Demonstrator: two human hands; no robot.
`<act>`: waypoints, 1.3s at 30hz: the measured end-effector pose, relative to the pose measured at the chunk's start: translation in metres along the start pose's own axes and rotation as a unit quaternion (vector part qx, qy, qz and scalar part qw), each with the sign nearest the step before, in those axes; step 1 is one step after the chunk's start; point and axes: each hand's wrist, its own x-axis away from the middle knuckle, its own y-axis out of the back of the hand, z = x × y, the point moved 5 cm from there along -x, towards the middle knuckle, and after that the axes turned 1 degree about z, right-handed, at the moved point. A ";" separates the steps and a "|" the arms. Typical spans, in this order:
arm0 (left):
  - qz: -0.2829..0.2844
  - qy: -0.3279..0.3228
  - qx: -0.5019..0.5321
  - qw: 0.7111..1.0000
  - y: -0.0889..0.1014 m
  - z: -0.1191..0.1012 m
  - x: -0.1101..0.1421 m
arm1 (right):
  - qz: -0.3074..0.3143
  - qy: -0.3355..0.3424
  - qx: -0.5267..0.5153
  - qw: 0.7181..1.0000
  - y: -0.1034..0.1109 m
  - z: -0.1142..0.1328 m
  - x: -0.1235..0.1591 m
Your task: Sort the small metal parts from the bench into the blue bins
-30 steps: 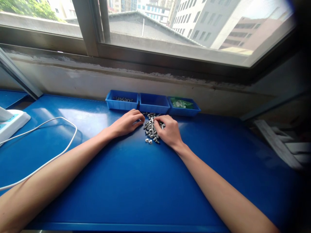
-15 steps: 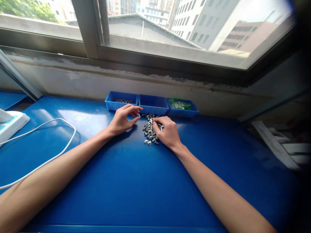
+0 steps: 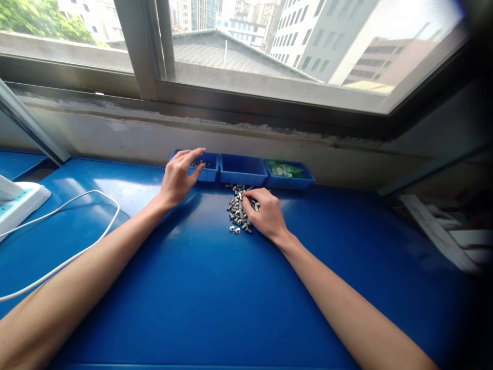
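A heap of small silver metal parts [image 3: 239,208] lies on the blue table [image 3: 215,288] in front of three blue bins. My left hand [image 3: 179,176] hovers over the left bin [image 3: 210,173], which holds a few small metal parts; its fingers are spread apart and nothing shows in them. My right hand [image 3: 265,213] rests on the right side of the heap, fingers curled and pinched among the parts. The middle bin [image 3: 242,170] looks empty. The right bin [image 3: 288,174] holds green and pale pieces.
A white cable [image 3: 65,226] loops across the table's left side to a white device [image 3: 17,198] at the left edge. A wall and window sill rise right behind the bins. Grey slats [image 3: 450,231] lie off the table's right end.
My left hand lifted from the heap with a pinched part, moved back-left over the left bin and spread its fingers. My right hand stayed on the heap.
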 end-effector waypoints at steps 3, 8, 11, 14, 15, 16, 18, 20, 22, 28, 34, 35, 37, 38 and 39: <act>0.014 -0.046 -0.014 0.999 -0.004 -0.004 -0.001 | 0.000 0.001 0.001 1.000 0.000 0.000 0.000; 0.137 -0.165 0.012 0.977 -0.028 -0.032 0.009 | 0.002 0.003 0.010 1.000 0.000 0.000 0.000; 0.236 -0.200 0.008 0.951 -0.044 -0.044 0.021 | -0.001 0.009 0.014 1.000 0.000 0.000 0.000; 0.313 -0.195 -0.013 0.929 -0.053 -0.049 0.029 | -0.003 0.008 0.015 1.000 -0.001 0.000 0.000; 0.327 -0.191 -0.016 0.926 -0.054 -0.050 0.031 | -0.004 0.007 0.014 1.000 -0.001 0.000 0.000; 0.333 -0.187 -0.017 0.924 -0.054 -0.050 0.032 | -0.004 0.006 0.014 1.000 -0.001 0.000 0.000; 0.332 -0.176 -0.012 0.927 -0.054 -0.049 0.032 | -0.003 0.004 0.014 1.000 -0.001 0.000 0.000; 0.318 -0.162 -0.004 0.934 -0.054 -0.046 0.030 | -0.003 0.002 0.014 1.000 -0.001 -0.001 0.000; 0.309 -0.149 0.011 0.939 -0.055 -0.042 0.030 | -0.001 0.000 0.012 1.000 0.000 -0.001 0.000; 0.258 0.036 0.181 0.948 -0.052 -0.032 0.025 | 0.000 -0.002 0.006 1.000 -0.001 0.000 0.001; 0.259 0.265 0.438 0.819 -0.055 -0.028 0.026 | 0.000 -0.003 0.007 1.000 -0.001 -0.001 0.000; 0.258 0.272 0.443 0.814 -0.055 -0.027 0.026 | 0.000 -0.002 0.007 1.000 -0.001 -0.001 0.000; 0.255 0.274 0.427 0.823 -0.056 -0.025 0.027 | -0.001 -0.001 0.007 1.000 -0.001 -0.002 0.000; 0.252 0.266 0.407 0.837 -0.056 -0.024 0.027 | -0.001 0.000 0.007 1.000 -0.001 -0.002 0.000; 0.249 0.248 0.380 0.855 -0.054 -0.025 0.027 | -0.001 0.000 0.006 1.000 -0.001 -0.002 0.000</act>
